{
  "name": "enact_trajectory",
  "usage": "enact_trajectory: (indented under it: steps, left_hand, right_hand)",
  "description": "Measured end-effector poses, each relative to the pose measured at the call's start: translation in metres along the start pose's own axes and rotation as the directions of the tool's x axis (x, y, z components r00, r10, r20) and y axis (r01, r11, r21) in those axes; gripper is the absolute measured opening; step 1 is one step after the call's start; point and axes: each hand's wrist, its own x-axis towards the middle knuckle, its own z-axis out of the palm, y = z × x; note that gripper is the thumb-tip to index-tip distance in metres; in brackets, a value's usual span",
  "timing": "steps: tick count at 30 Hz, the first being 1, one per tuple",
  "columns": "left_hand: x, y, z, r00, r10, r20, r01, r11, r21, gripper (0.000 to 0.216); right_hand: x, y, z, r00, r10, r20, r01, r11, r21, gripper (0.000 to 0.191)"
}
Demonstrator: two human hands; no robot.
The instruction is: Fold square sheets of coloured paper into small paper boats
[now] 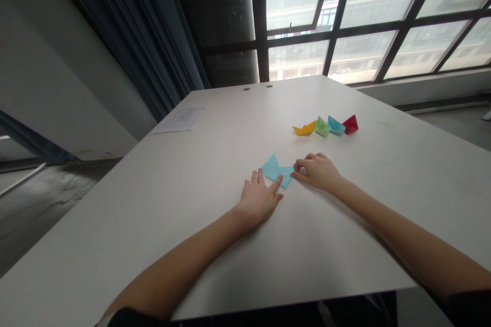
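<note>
A light blue folded paper (pixel 275 169) lies flat on the white table (pixel 192 204). My left hand (pixel 260 198) rests flat beside it, fingers stretched out, with the index finger pressing on the paper's lower part. My right hand (pixel 317 169) is curled, its fingertips pinching the paper's right edge. Beyond them stand several finished paper boats in a row: a yellow boat (pixel 304 128), a green boat (pixel 322 126), a blue boat (pixel 336 125) and a red boat (pixel 350 124).
A printed white sheet (pixel 180 119) lies at the table's far left. Dark curtains (pixel 146 36) hang at the left, and large windows (pixel 364 20) run behind the table. The table's near edge is just below my forearms.
</note>
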Motion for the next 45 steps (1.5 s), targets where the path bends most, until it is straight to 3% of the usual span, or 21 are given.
enact_trajectory:
  steps: [7,11,14,18,21,24,28,32,39,41,45]
  left_hand:
    - [0.001,0.0,-0.004,0.998,-0.017,0.053,0.018,1.0,-0.02,0.052]
    - [-0.001,0.0,-0.005,0.999,0.0,0.042,0.001,1.0,-0.012,0.051]
    - [-0.001,-0.001,-0.007,0.999,0.017,0.035,-0.017,1.0,0.005,0.051]
    - [0.0,-0.006,-0.015,0.998,0.064,0.03,-0.065,0.997,0.046,0.053]
    - [0.006,-0.015,-0.021,0.996,0.091,0.004,-0.091,0.994,0.064,0.049]
    - [0.017,-0.028,-0.02,0.996,0.015,-0.092,-0.011,0.999,0.048,0.041]
    - [0.033,-0.043,-0.006,0.975,-0.042,-0.218,0.033,0.998,-0.047,0.034]
    - [0.042,-0.049,0.006,0.949,-0.035,-0.313,-0.037,0.975,-0.22,0.028]
    - [0.048,-0.05,0.011,0.919,-0.169,-0.355,-0.064,0.827,-0.558,0.018]
    - [0.047,-0.049,0.01,0.908,-0.181,-0.378,-0.087,0.801,-0.592,0.017]
    - [0.044,-0.046,0.007,0.89,-0.118,-0.44,-0.149,0.837,-0.526,0.015]
  right_hand:
    - [-0.002,-0.001,-0.005,0.998,0.046,0.039,-0.044,0.998,-0.049,0.035]
    - [-0.004,-0.003,-0.003,0.998,0.01,-0.056,-0.014,0.997,-0.071,0.03]
    - [-0.004,-0.004,0.001,0.983,-0.112,-0.147,0.114,0.993,0.005,0.025]
    - [-0.005,-0.007,0.006,0.935,-0.334,-0.118,0.349,0.925,0.147,0.023]
    - [-0.005,-0.009,0.007,0.922,-0.378,-0.085,0.388,0.896,0.217,0.024]
    - [-0.006,-0.011,0.007,0.933,-0.352,-0.074,0.36,0.902,0.237,0.025]
    - [-0.007,-0.01,0.008,0.948,-0.311,-0.068,0.318,0.918,0.236,0.025]
    - [-0.008,-0.008,0.011,0.939,-0.337,-0.075,0.345,0.906,0.247,0.026]
    - [-0.007,-0.008,0.014,0.931,-0.354,-0.086,0.364,0.895,0.259,0.025]
    - [-0.007,-0.008,0.014,0.934,-0.347,-0.084,0.356,0.896,0.266,0.024]
    - [-0.007,-0.009,0.013,0.946,-0.317,-0.07,0.323,0.901,0.289,0.023]
